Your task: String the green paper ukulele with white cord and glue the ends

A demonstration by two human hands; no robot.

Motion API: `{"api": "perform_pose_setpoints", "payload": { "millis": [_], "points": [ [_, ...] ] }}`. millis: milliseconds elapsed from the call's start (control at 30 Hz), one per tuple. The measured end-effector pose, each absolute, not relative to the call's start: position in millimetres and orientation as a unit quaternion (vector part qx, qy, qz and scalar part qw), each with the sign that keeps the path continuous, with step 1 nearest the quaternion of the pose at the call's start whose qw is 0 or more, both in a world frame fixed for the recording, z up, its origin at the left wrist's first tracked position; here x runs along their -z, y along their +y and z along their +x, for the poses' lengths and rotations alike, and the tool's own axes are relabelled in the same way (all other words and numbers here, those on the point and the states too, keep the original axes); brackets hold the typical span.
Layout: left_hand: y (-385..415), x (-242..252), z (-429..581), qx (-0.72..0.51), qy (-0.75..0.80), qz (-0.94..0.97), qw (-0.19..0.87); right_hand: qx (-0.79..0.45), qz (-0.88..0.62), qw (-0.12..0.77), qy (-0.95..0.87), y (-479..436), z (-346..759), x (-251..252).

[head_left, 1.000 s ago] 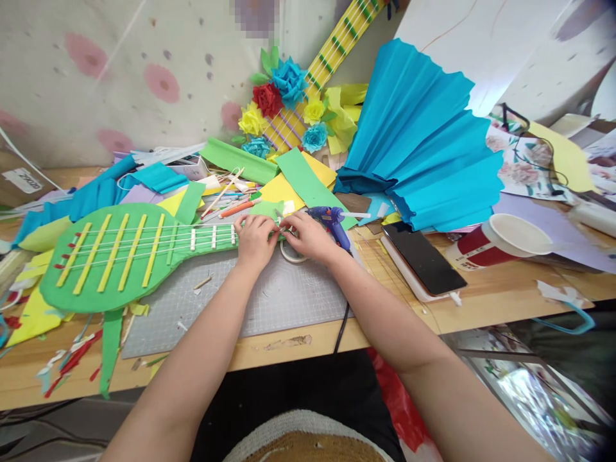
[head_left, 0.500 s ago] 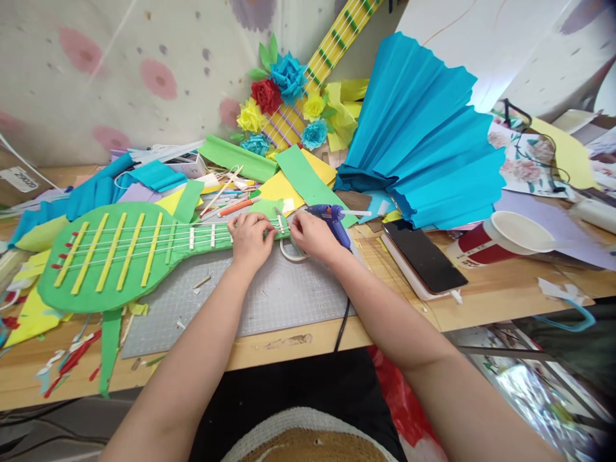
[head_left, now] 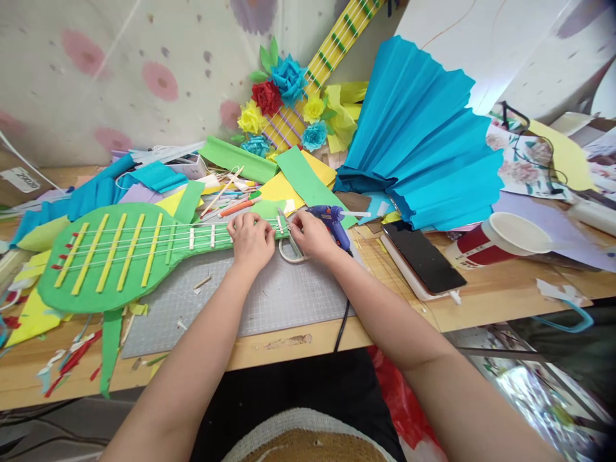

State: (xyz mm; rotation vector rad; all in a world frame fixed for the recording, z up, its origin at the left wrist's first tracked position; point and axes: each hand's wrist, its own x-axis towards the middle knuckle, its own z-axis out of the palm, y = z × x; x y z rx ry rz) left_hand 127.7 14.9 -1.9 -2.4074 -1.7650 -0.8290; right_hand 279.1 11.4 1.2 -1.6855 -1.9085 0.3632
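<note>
A green paper guitar (head_left: pixel 110 256) with yellow strips and white strings lies across the left side of the table, its neck pointing right. My left hand (head_left: pixel 251 240) rests on the neck, fingers bent over the strings. At the neck's right end, my right hand (head_left: pixel 310 234) has its thumb and fingertips pinched together; what is between them is too small to tell. White-handled scissors (head_left: pixel 292 254) lie between the hands, partly under the neck. Just behind my right hand is a blue glue gun (head_left: pixel 332 221).
A grey cutting mat (head_left: pixel 283 295) lies beneath the hands. To the right are a phone (head_left: pixel 426 256), a paper cup (head_left: pixel 495 240) and pleated blue paper (head_left: pixel 423 135). Behind stands a yellow guitar (head_left: pixel 337 45) with paper flowers, among paper scraps.
My left hand's fingers have spread flatter over the neck, the thumb less pinched. My right hand has shifted very slightly, and more of the scissors' handle shows.
</note>
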Motion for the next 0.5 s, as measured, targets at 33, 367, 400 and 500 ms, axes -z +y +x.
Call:
{"api": "perform_pose_setpoints", "payload": {
  "millis": [33,367,400,500],
  "points": [
    [14,1,127,0.262,-0.573,-0.776,0.026,-0.154,-0.615,0.307,-0.71,13,280,1],
    [15,2,133,0.26,-0.58,-0.772,0.018,-0.429,-0.497,0.481,-0.581,29,280,22],
    [15,3,134,0.264,-0.58,-0.771,0.015,-0.439,-0.498,0.479,-0.575,30,279,23],
    [15,5,136,0.273,-0.571,-0.774,0.013,-0.41,-0.538,0.472,-0.565,31,276,25]
  ]
}}
